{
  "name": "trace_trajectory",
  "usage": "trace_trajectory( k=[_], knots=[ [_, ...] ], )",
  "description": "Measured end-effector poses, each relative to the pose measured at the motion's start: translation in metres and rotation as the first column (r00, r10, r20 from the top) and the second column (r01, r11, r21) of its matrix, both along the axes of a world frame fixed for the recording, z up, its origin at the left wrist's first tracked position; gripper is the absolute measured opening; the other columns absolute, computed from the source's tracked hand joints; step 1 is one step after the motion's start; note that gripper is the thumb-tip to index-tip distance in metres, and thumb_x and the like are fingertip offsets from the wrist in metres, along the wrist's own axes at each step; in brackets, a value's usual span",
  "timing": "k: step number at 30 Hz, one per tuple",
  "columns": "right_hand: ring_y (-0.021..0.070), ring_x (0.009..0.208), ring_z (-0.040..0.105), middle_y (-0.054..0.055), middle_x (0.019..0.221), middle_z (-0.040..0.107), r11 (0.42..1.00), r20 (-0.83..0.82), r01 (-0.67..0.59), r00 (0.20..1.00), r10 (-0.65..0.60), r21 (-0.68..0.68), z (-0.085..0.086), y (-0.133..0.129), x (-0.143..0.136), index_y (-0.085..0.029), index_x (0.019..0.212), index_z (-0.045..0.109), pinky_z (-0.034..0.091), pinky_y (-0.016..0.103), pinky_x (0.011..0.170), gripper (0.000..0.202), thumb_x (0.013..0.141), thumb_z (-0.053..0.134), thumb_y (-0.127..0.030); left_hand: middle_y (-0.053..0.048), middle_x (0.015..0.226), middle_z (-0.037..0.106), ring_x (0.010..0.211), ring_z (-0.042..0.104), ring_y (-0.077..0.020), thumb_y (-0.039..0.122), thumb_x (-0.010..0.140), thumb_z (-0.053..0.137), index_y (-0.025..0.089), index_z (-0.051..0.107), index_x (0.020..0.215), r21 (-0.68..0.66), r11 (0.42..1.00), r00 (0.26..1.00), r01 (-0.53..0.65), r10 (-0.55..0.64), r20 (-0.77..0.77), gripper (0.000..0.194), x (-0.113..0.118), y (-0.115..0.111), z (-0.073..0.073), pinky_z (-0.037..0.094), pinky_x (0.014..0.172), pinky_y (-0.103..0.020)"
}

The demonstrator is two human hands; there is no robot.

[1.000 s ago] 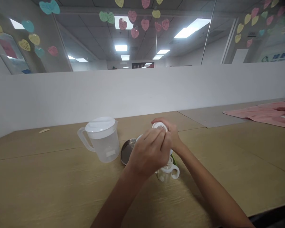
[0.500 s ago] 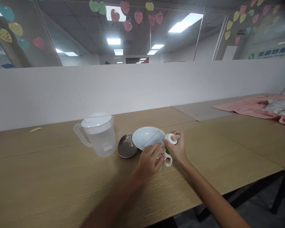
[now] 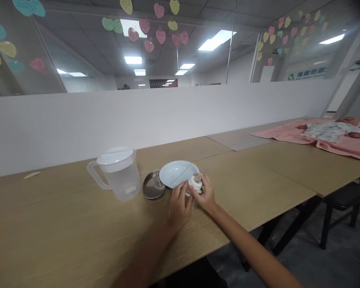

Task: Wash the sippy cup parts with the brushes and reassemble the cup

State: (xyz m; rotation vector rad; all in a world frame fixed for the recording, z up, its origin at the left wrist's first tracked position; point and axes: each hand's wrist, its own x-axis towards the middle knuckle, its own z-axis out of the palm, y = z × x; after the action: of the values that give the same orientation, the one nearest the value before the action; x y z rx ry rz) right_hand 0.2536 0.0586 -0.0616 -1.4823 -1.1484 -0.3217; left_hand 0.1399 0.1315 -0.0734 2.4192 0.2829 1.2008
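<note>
Office-like room, glass partition (image 3: 138, 48).

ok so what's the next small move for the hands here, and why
Probably a gentle turn of the white plastic ring under the clear teat, using the right hand while the left hand steadies what's beneath. The right fingers hold the ring, the left hand curls close beside it, and whether the ring is seated can't be seen.

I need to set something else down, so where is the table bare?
A wide patch of table lies between the right hand and pink cloth; another lies nearer than the jug. It is crowded where the metal tray, bowl and hand-held bottle sit close together.
</note>
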Motion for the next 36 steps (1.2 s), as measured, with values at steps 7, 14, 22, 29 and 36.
trace_trajectory(
  k=[7, 14, 22, 29, 36],
  knots=[
    [0.0233, 0.099, 0.059, 0.011, 0.107, 0.06, 0.994, 0.064, -0.099, 0.993, 0.101, -0.035, -0.007, 0.006, -0.006, -0.02, 0.107, 0.05, 0.047, 0.035, 0.086, 0.026, 0.084, 0.049, -0.033, -0.014, 0.118, 0.057, 0.11, 0.057, -0.0233, 0.029, 0.084, 0.055, 0.02, 0.031, 0.127, -0.079, 0.997, 0.988, -0.003, 0.016, 0.157, 0.05, -0.001, 0.018, -0.016, 0.048, 0.095, -0.039],
    [0.0209, 0.088, 0.063, 0.008, 0.099, 0.064, 0.991, -0.014, -0.133, 0.991, 0.132, -0.022, -0.028, 0.014, 0.004, -0.02, 0.121, 0.035, 0.051, 0.033, 0.079, 0.052, 0.077, 0.059, -0.035, -0.018, 0.127, 0.05, 0.121, 0.049, -0.0281, 0.029, 0.077, 0.062, 0.015, 0.029, 0.134, 0.299, 0.953, 0.999, 0.055, -0.052, -0.018, 0.067, -0.014, 0.029, -0.014, 0.047, 0.097, -0.043],
    [0.0236, 0.103, 0.056, 0.011, 0.111, 0.055, 0.971, 0.134, -0.238, 0.963, 0.236, 0.002, -0.019, 0.013, 0.006, -0.019, 0.117, 0.047, 0.049, 0.035, 0.084, 0.039, 0.08, 0.055, -0.029, -0.018, 0.126, 0.05, 0.119, 0.048, -0.0292, 0.03, 0.08, 0.059, 0.015, 0.026, 0.137, 0.285, 0.956, 0.998, -0.064, 0.07, -0.009, 0.068, -0.011, 0.025, -0.019, 0.045, 0.096, -0.045],
    [0.0228, 0.101, 0.056, 0.008, 0.109, 0.06, 0.939, -0.046, -0.336, 0.939, 0.34, 0.078, -0.021, 0.012, 0.011, -0.02, 0.115, 0.056, 0.046, 0.038, 0.087, 0.036, 0.08, 0.047, -0.023, -0.017, 0.132, 0.041, 0.125, 0.043, -0.0273, 0.027, 0.079, 0.061, 0.017, 0.022, 0.138, 0.092, 0.995, 0.998, 0.043, -0.039, -0.041, 0.071, -0.009, 0.024, -0.018, 0.042, 0.1, -0.043],
    [0.0216, 0.095, 0.055, 0.007, 0.102, 0.057, 0.941, -0.063, -0.323, 0.942, 0.33, 0.1, -0.019, 0.021, 0.005, -0.02, 0.117, 0.049, 0.047, 0.037, 0.084, 0.047, 0.07, 0.049, -0.02, -0.017, 0.132, 0.038, 0.125, 0.04, -0.0278, 0.025, 0.077, 0.063, 0.018, 0.023, 0.137, 0.066, 0.994, 0.996, 0.089, -0.088, -0.031, 0.072, -0.014, 0.027, -0.015, 0.04, 0.102, -0.045]
  ],
)
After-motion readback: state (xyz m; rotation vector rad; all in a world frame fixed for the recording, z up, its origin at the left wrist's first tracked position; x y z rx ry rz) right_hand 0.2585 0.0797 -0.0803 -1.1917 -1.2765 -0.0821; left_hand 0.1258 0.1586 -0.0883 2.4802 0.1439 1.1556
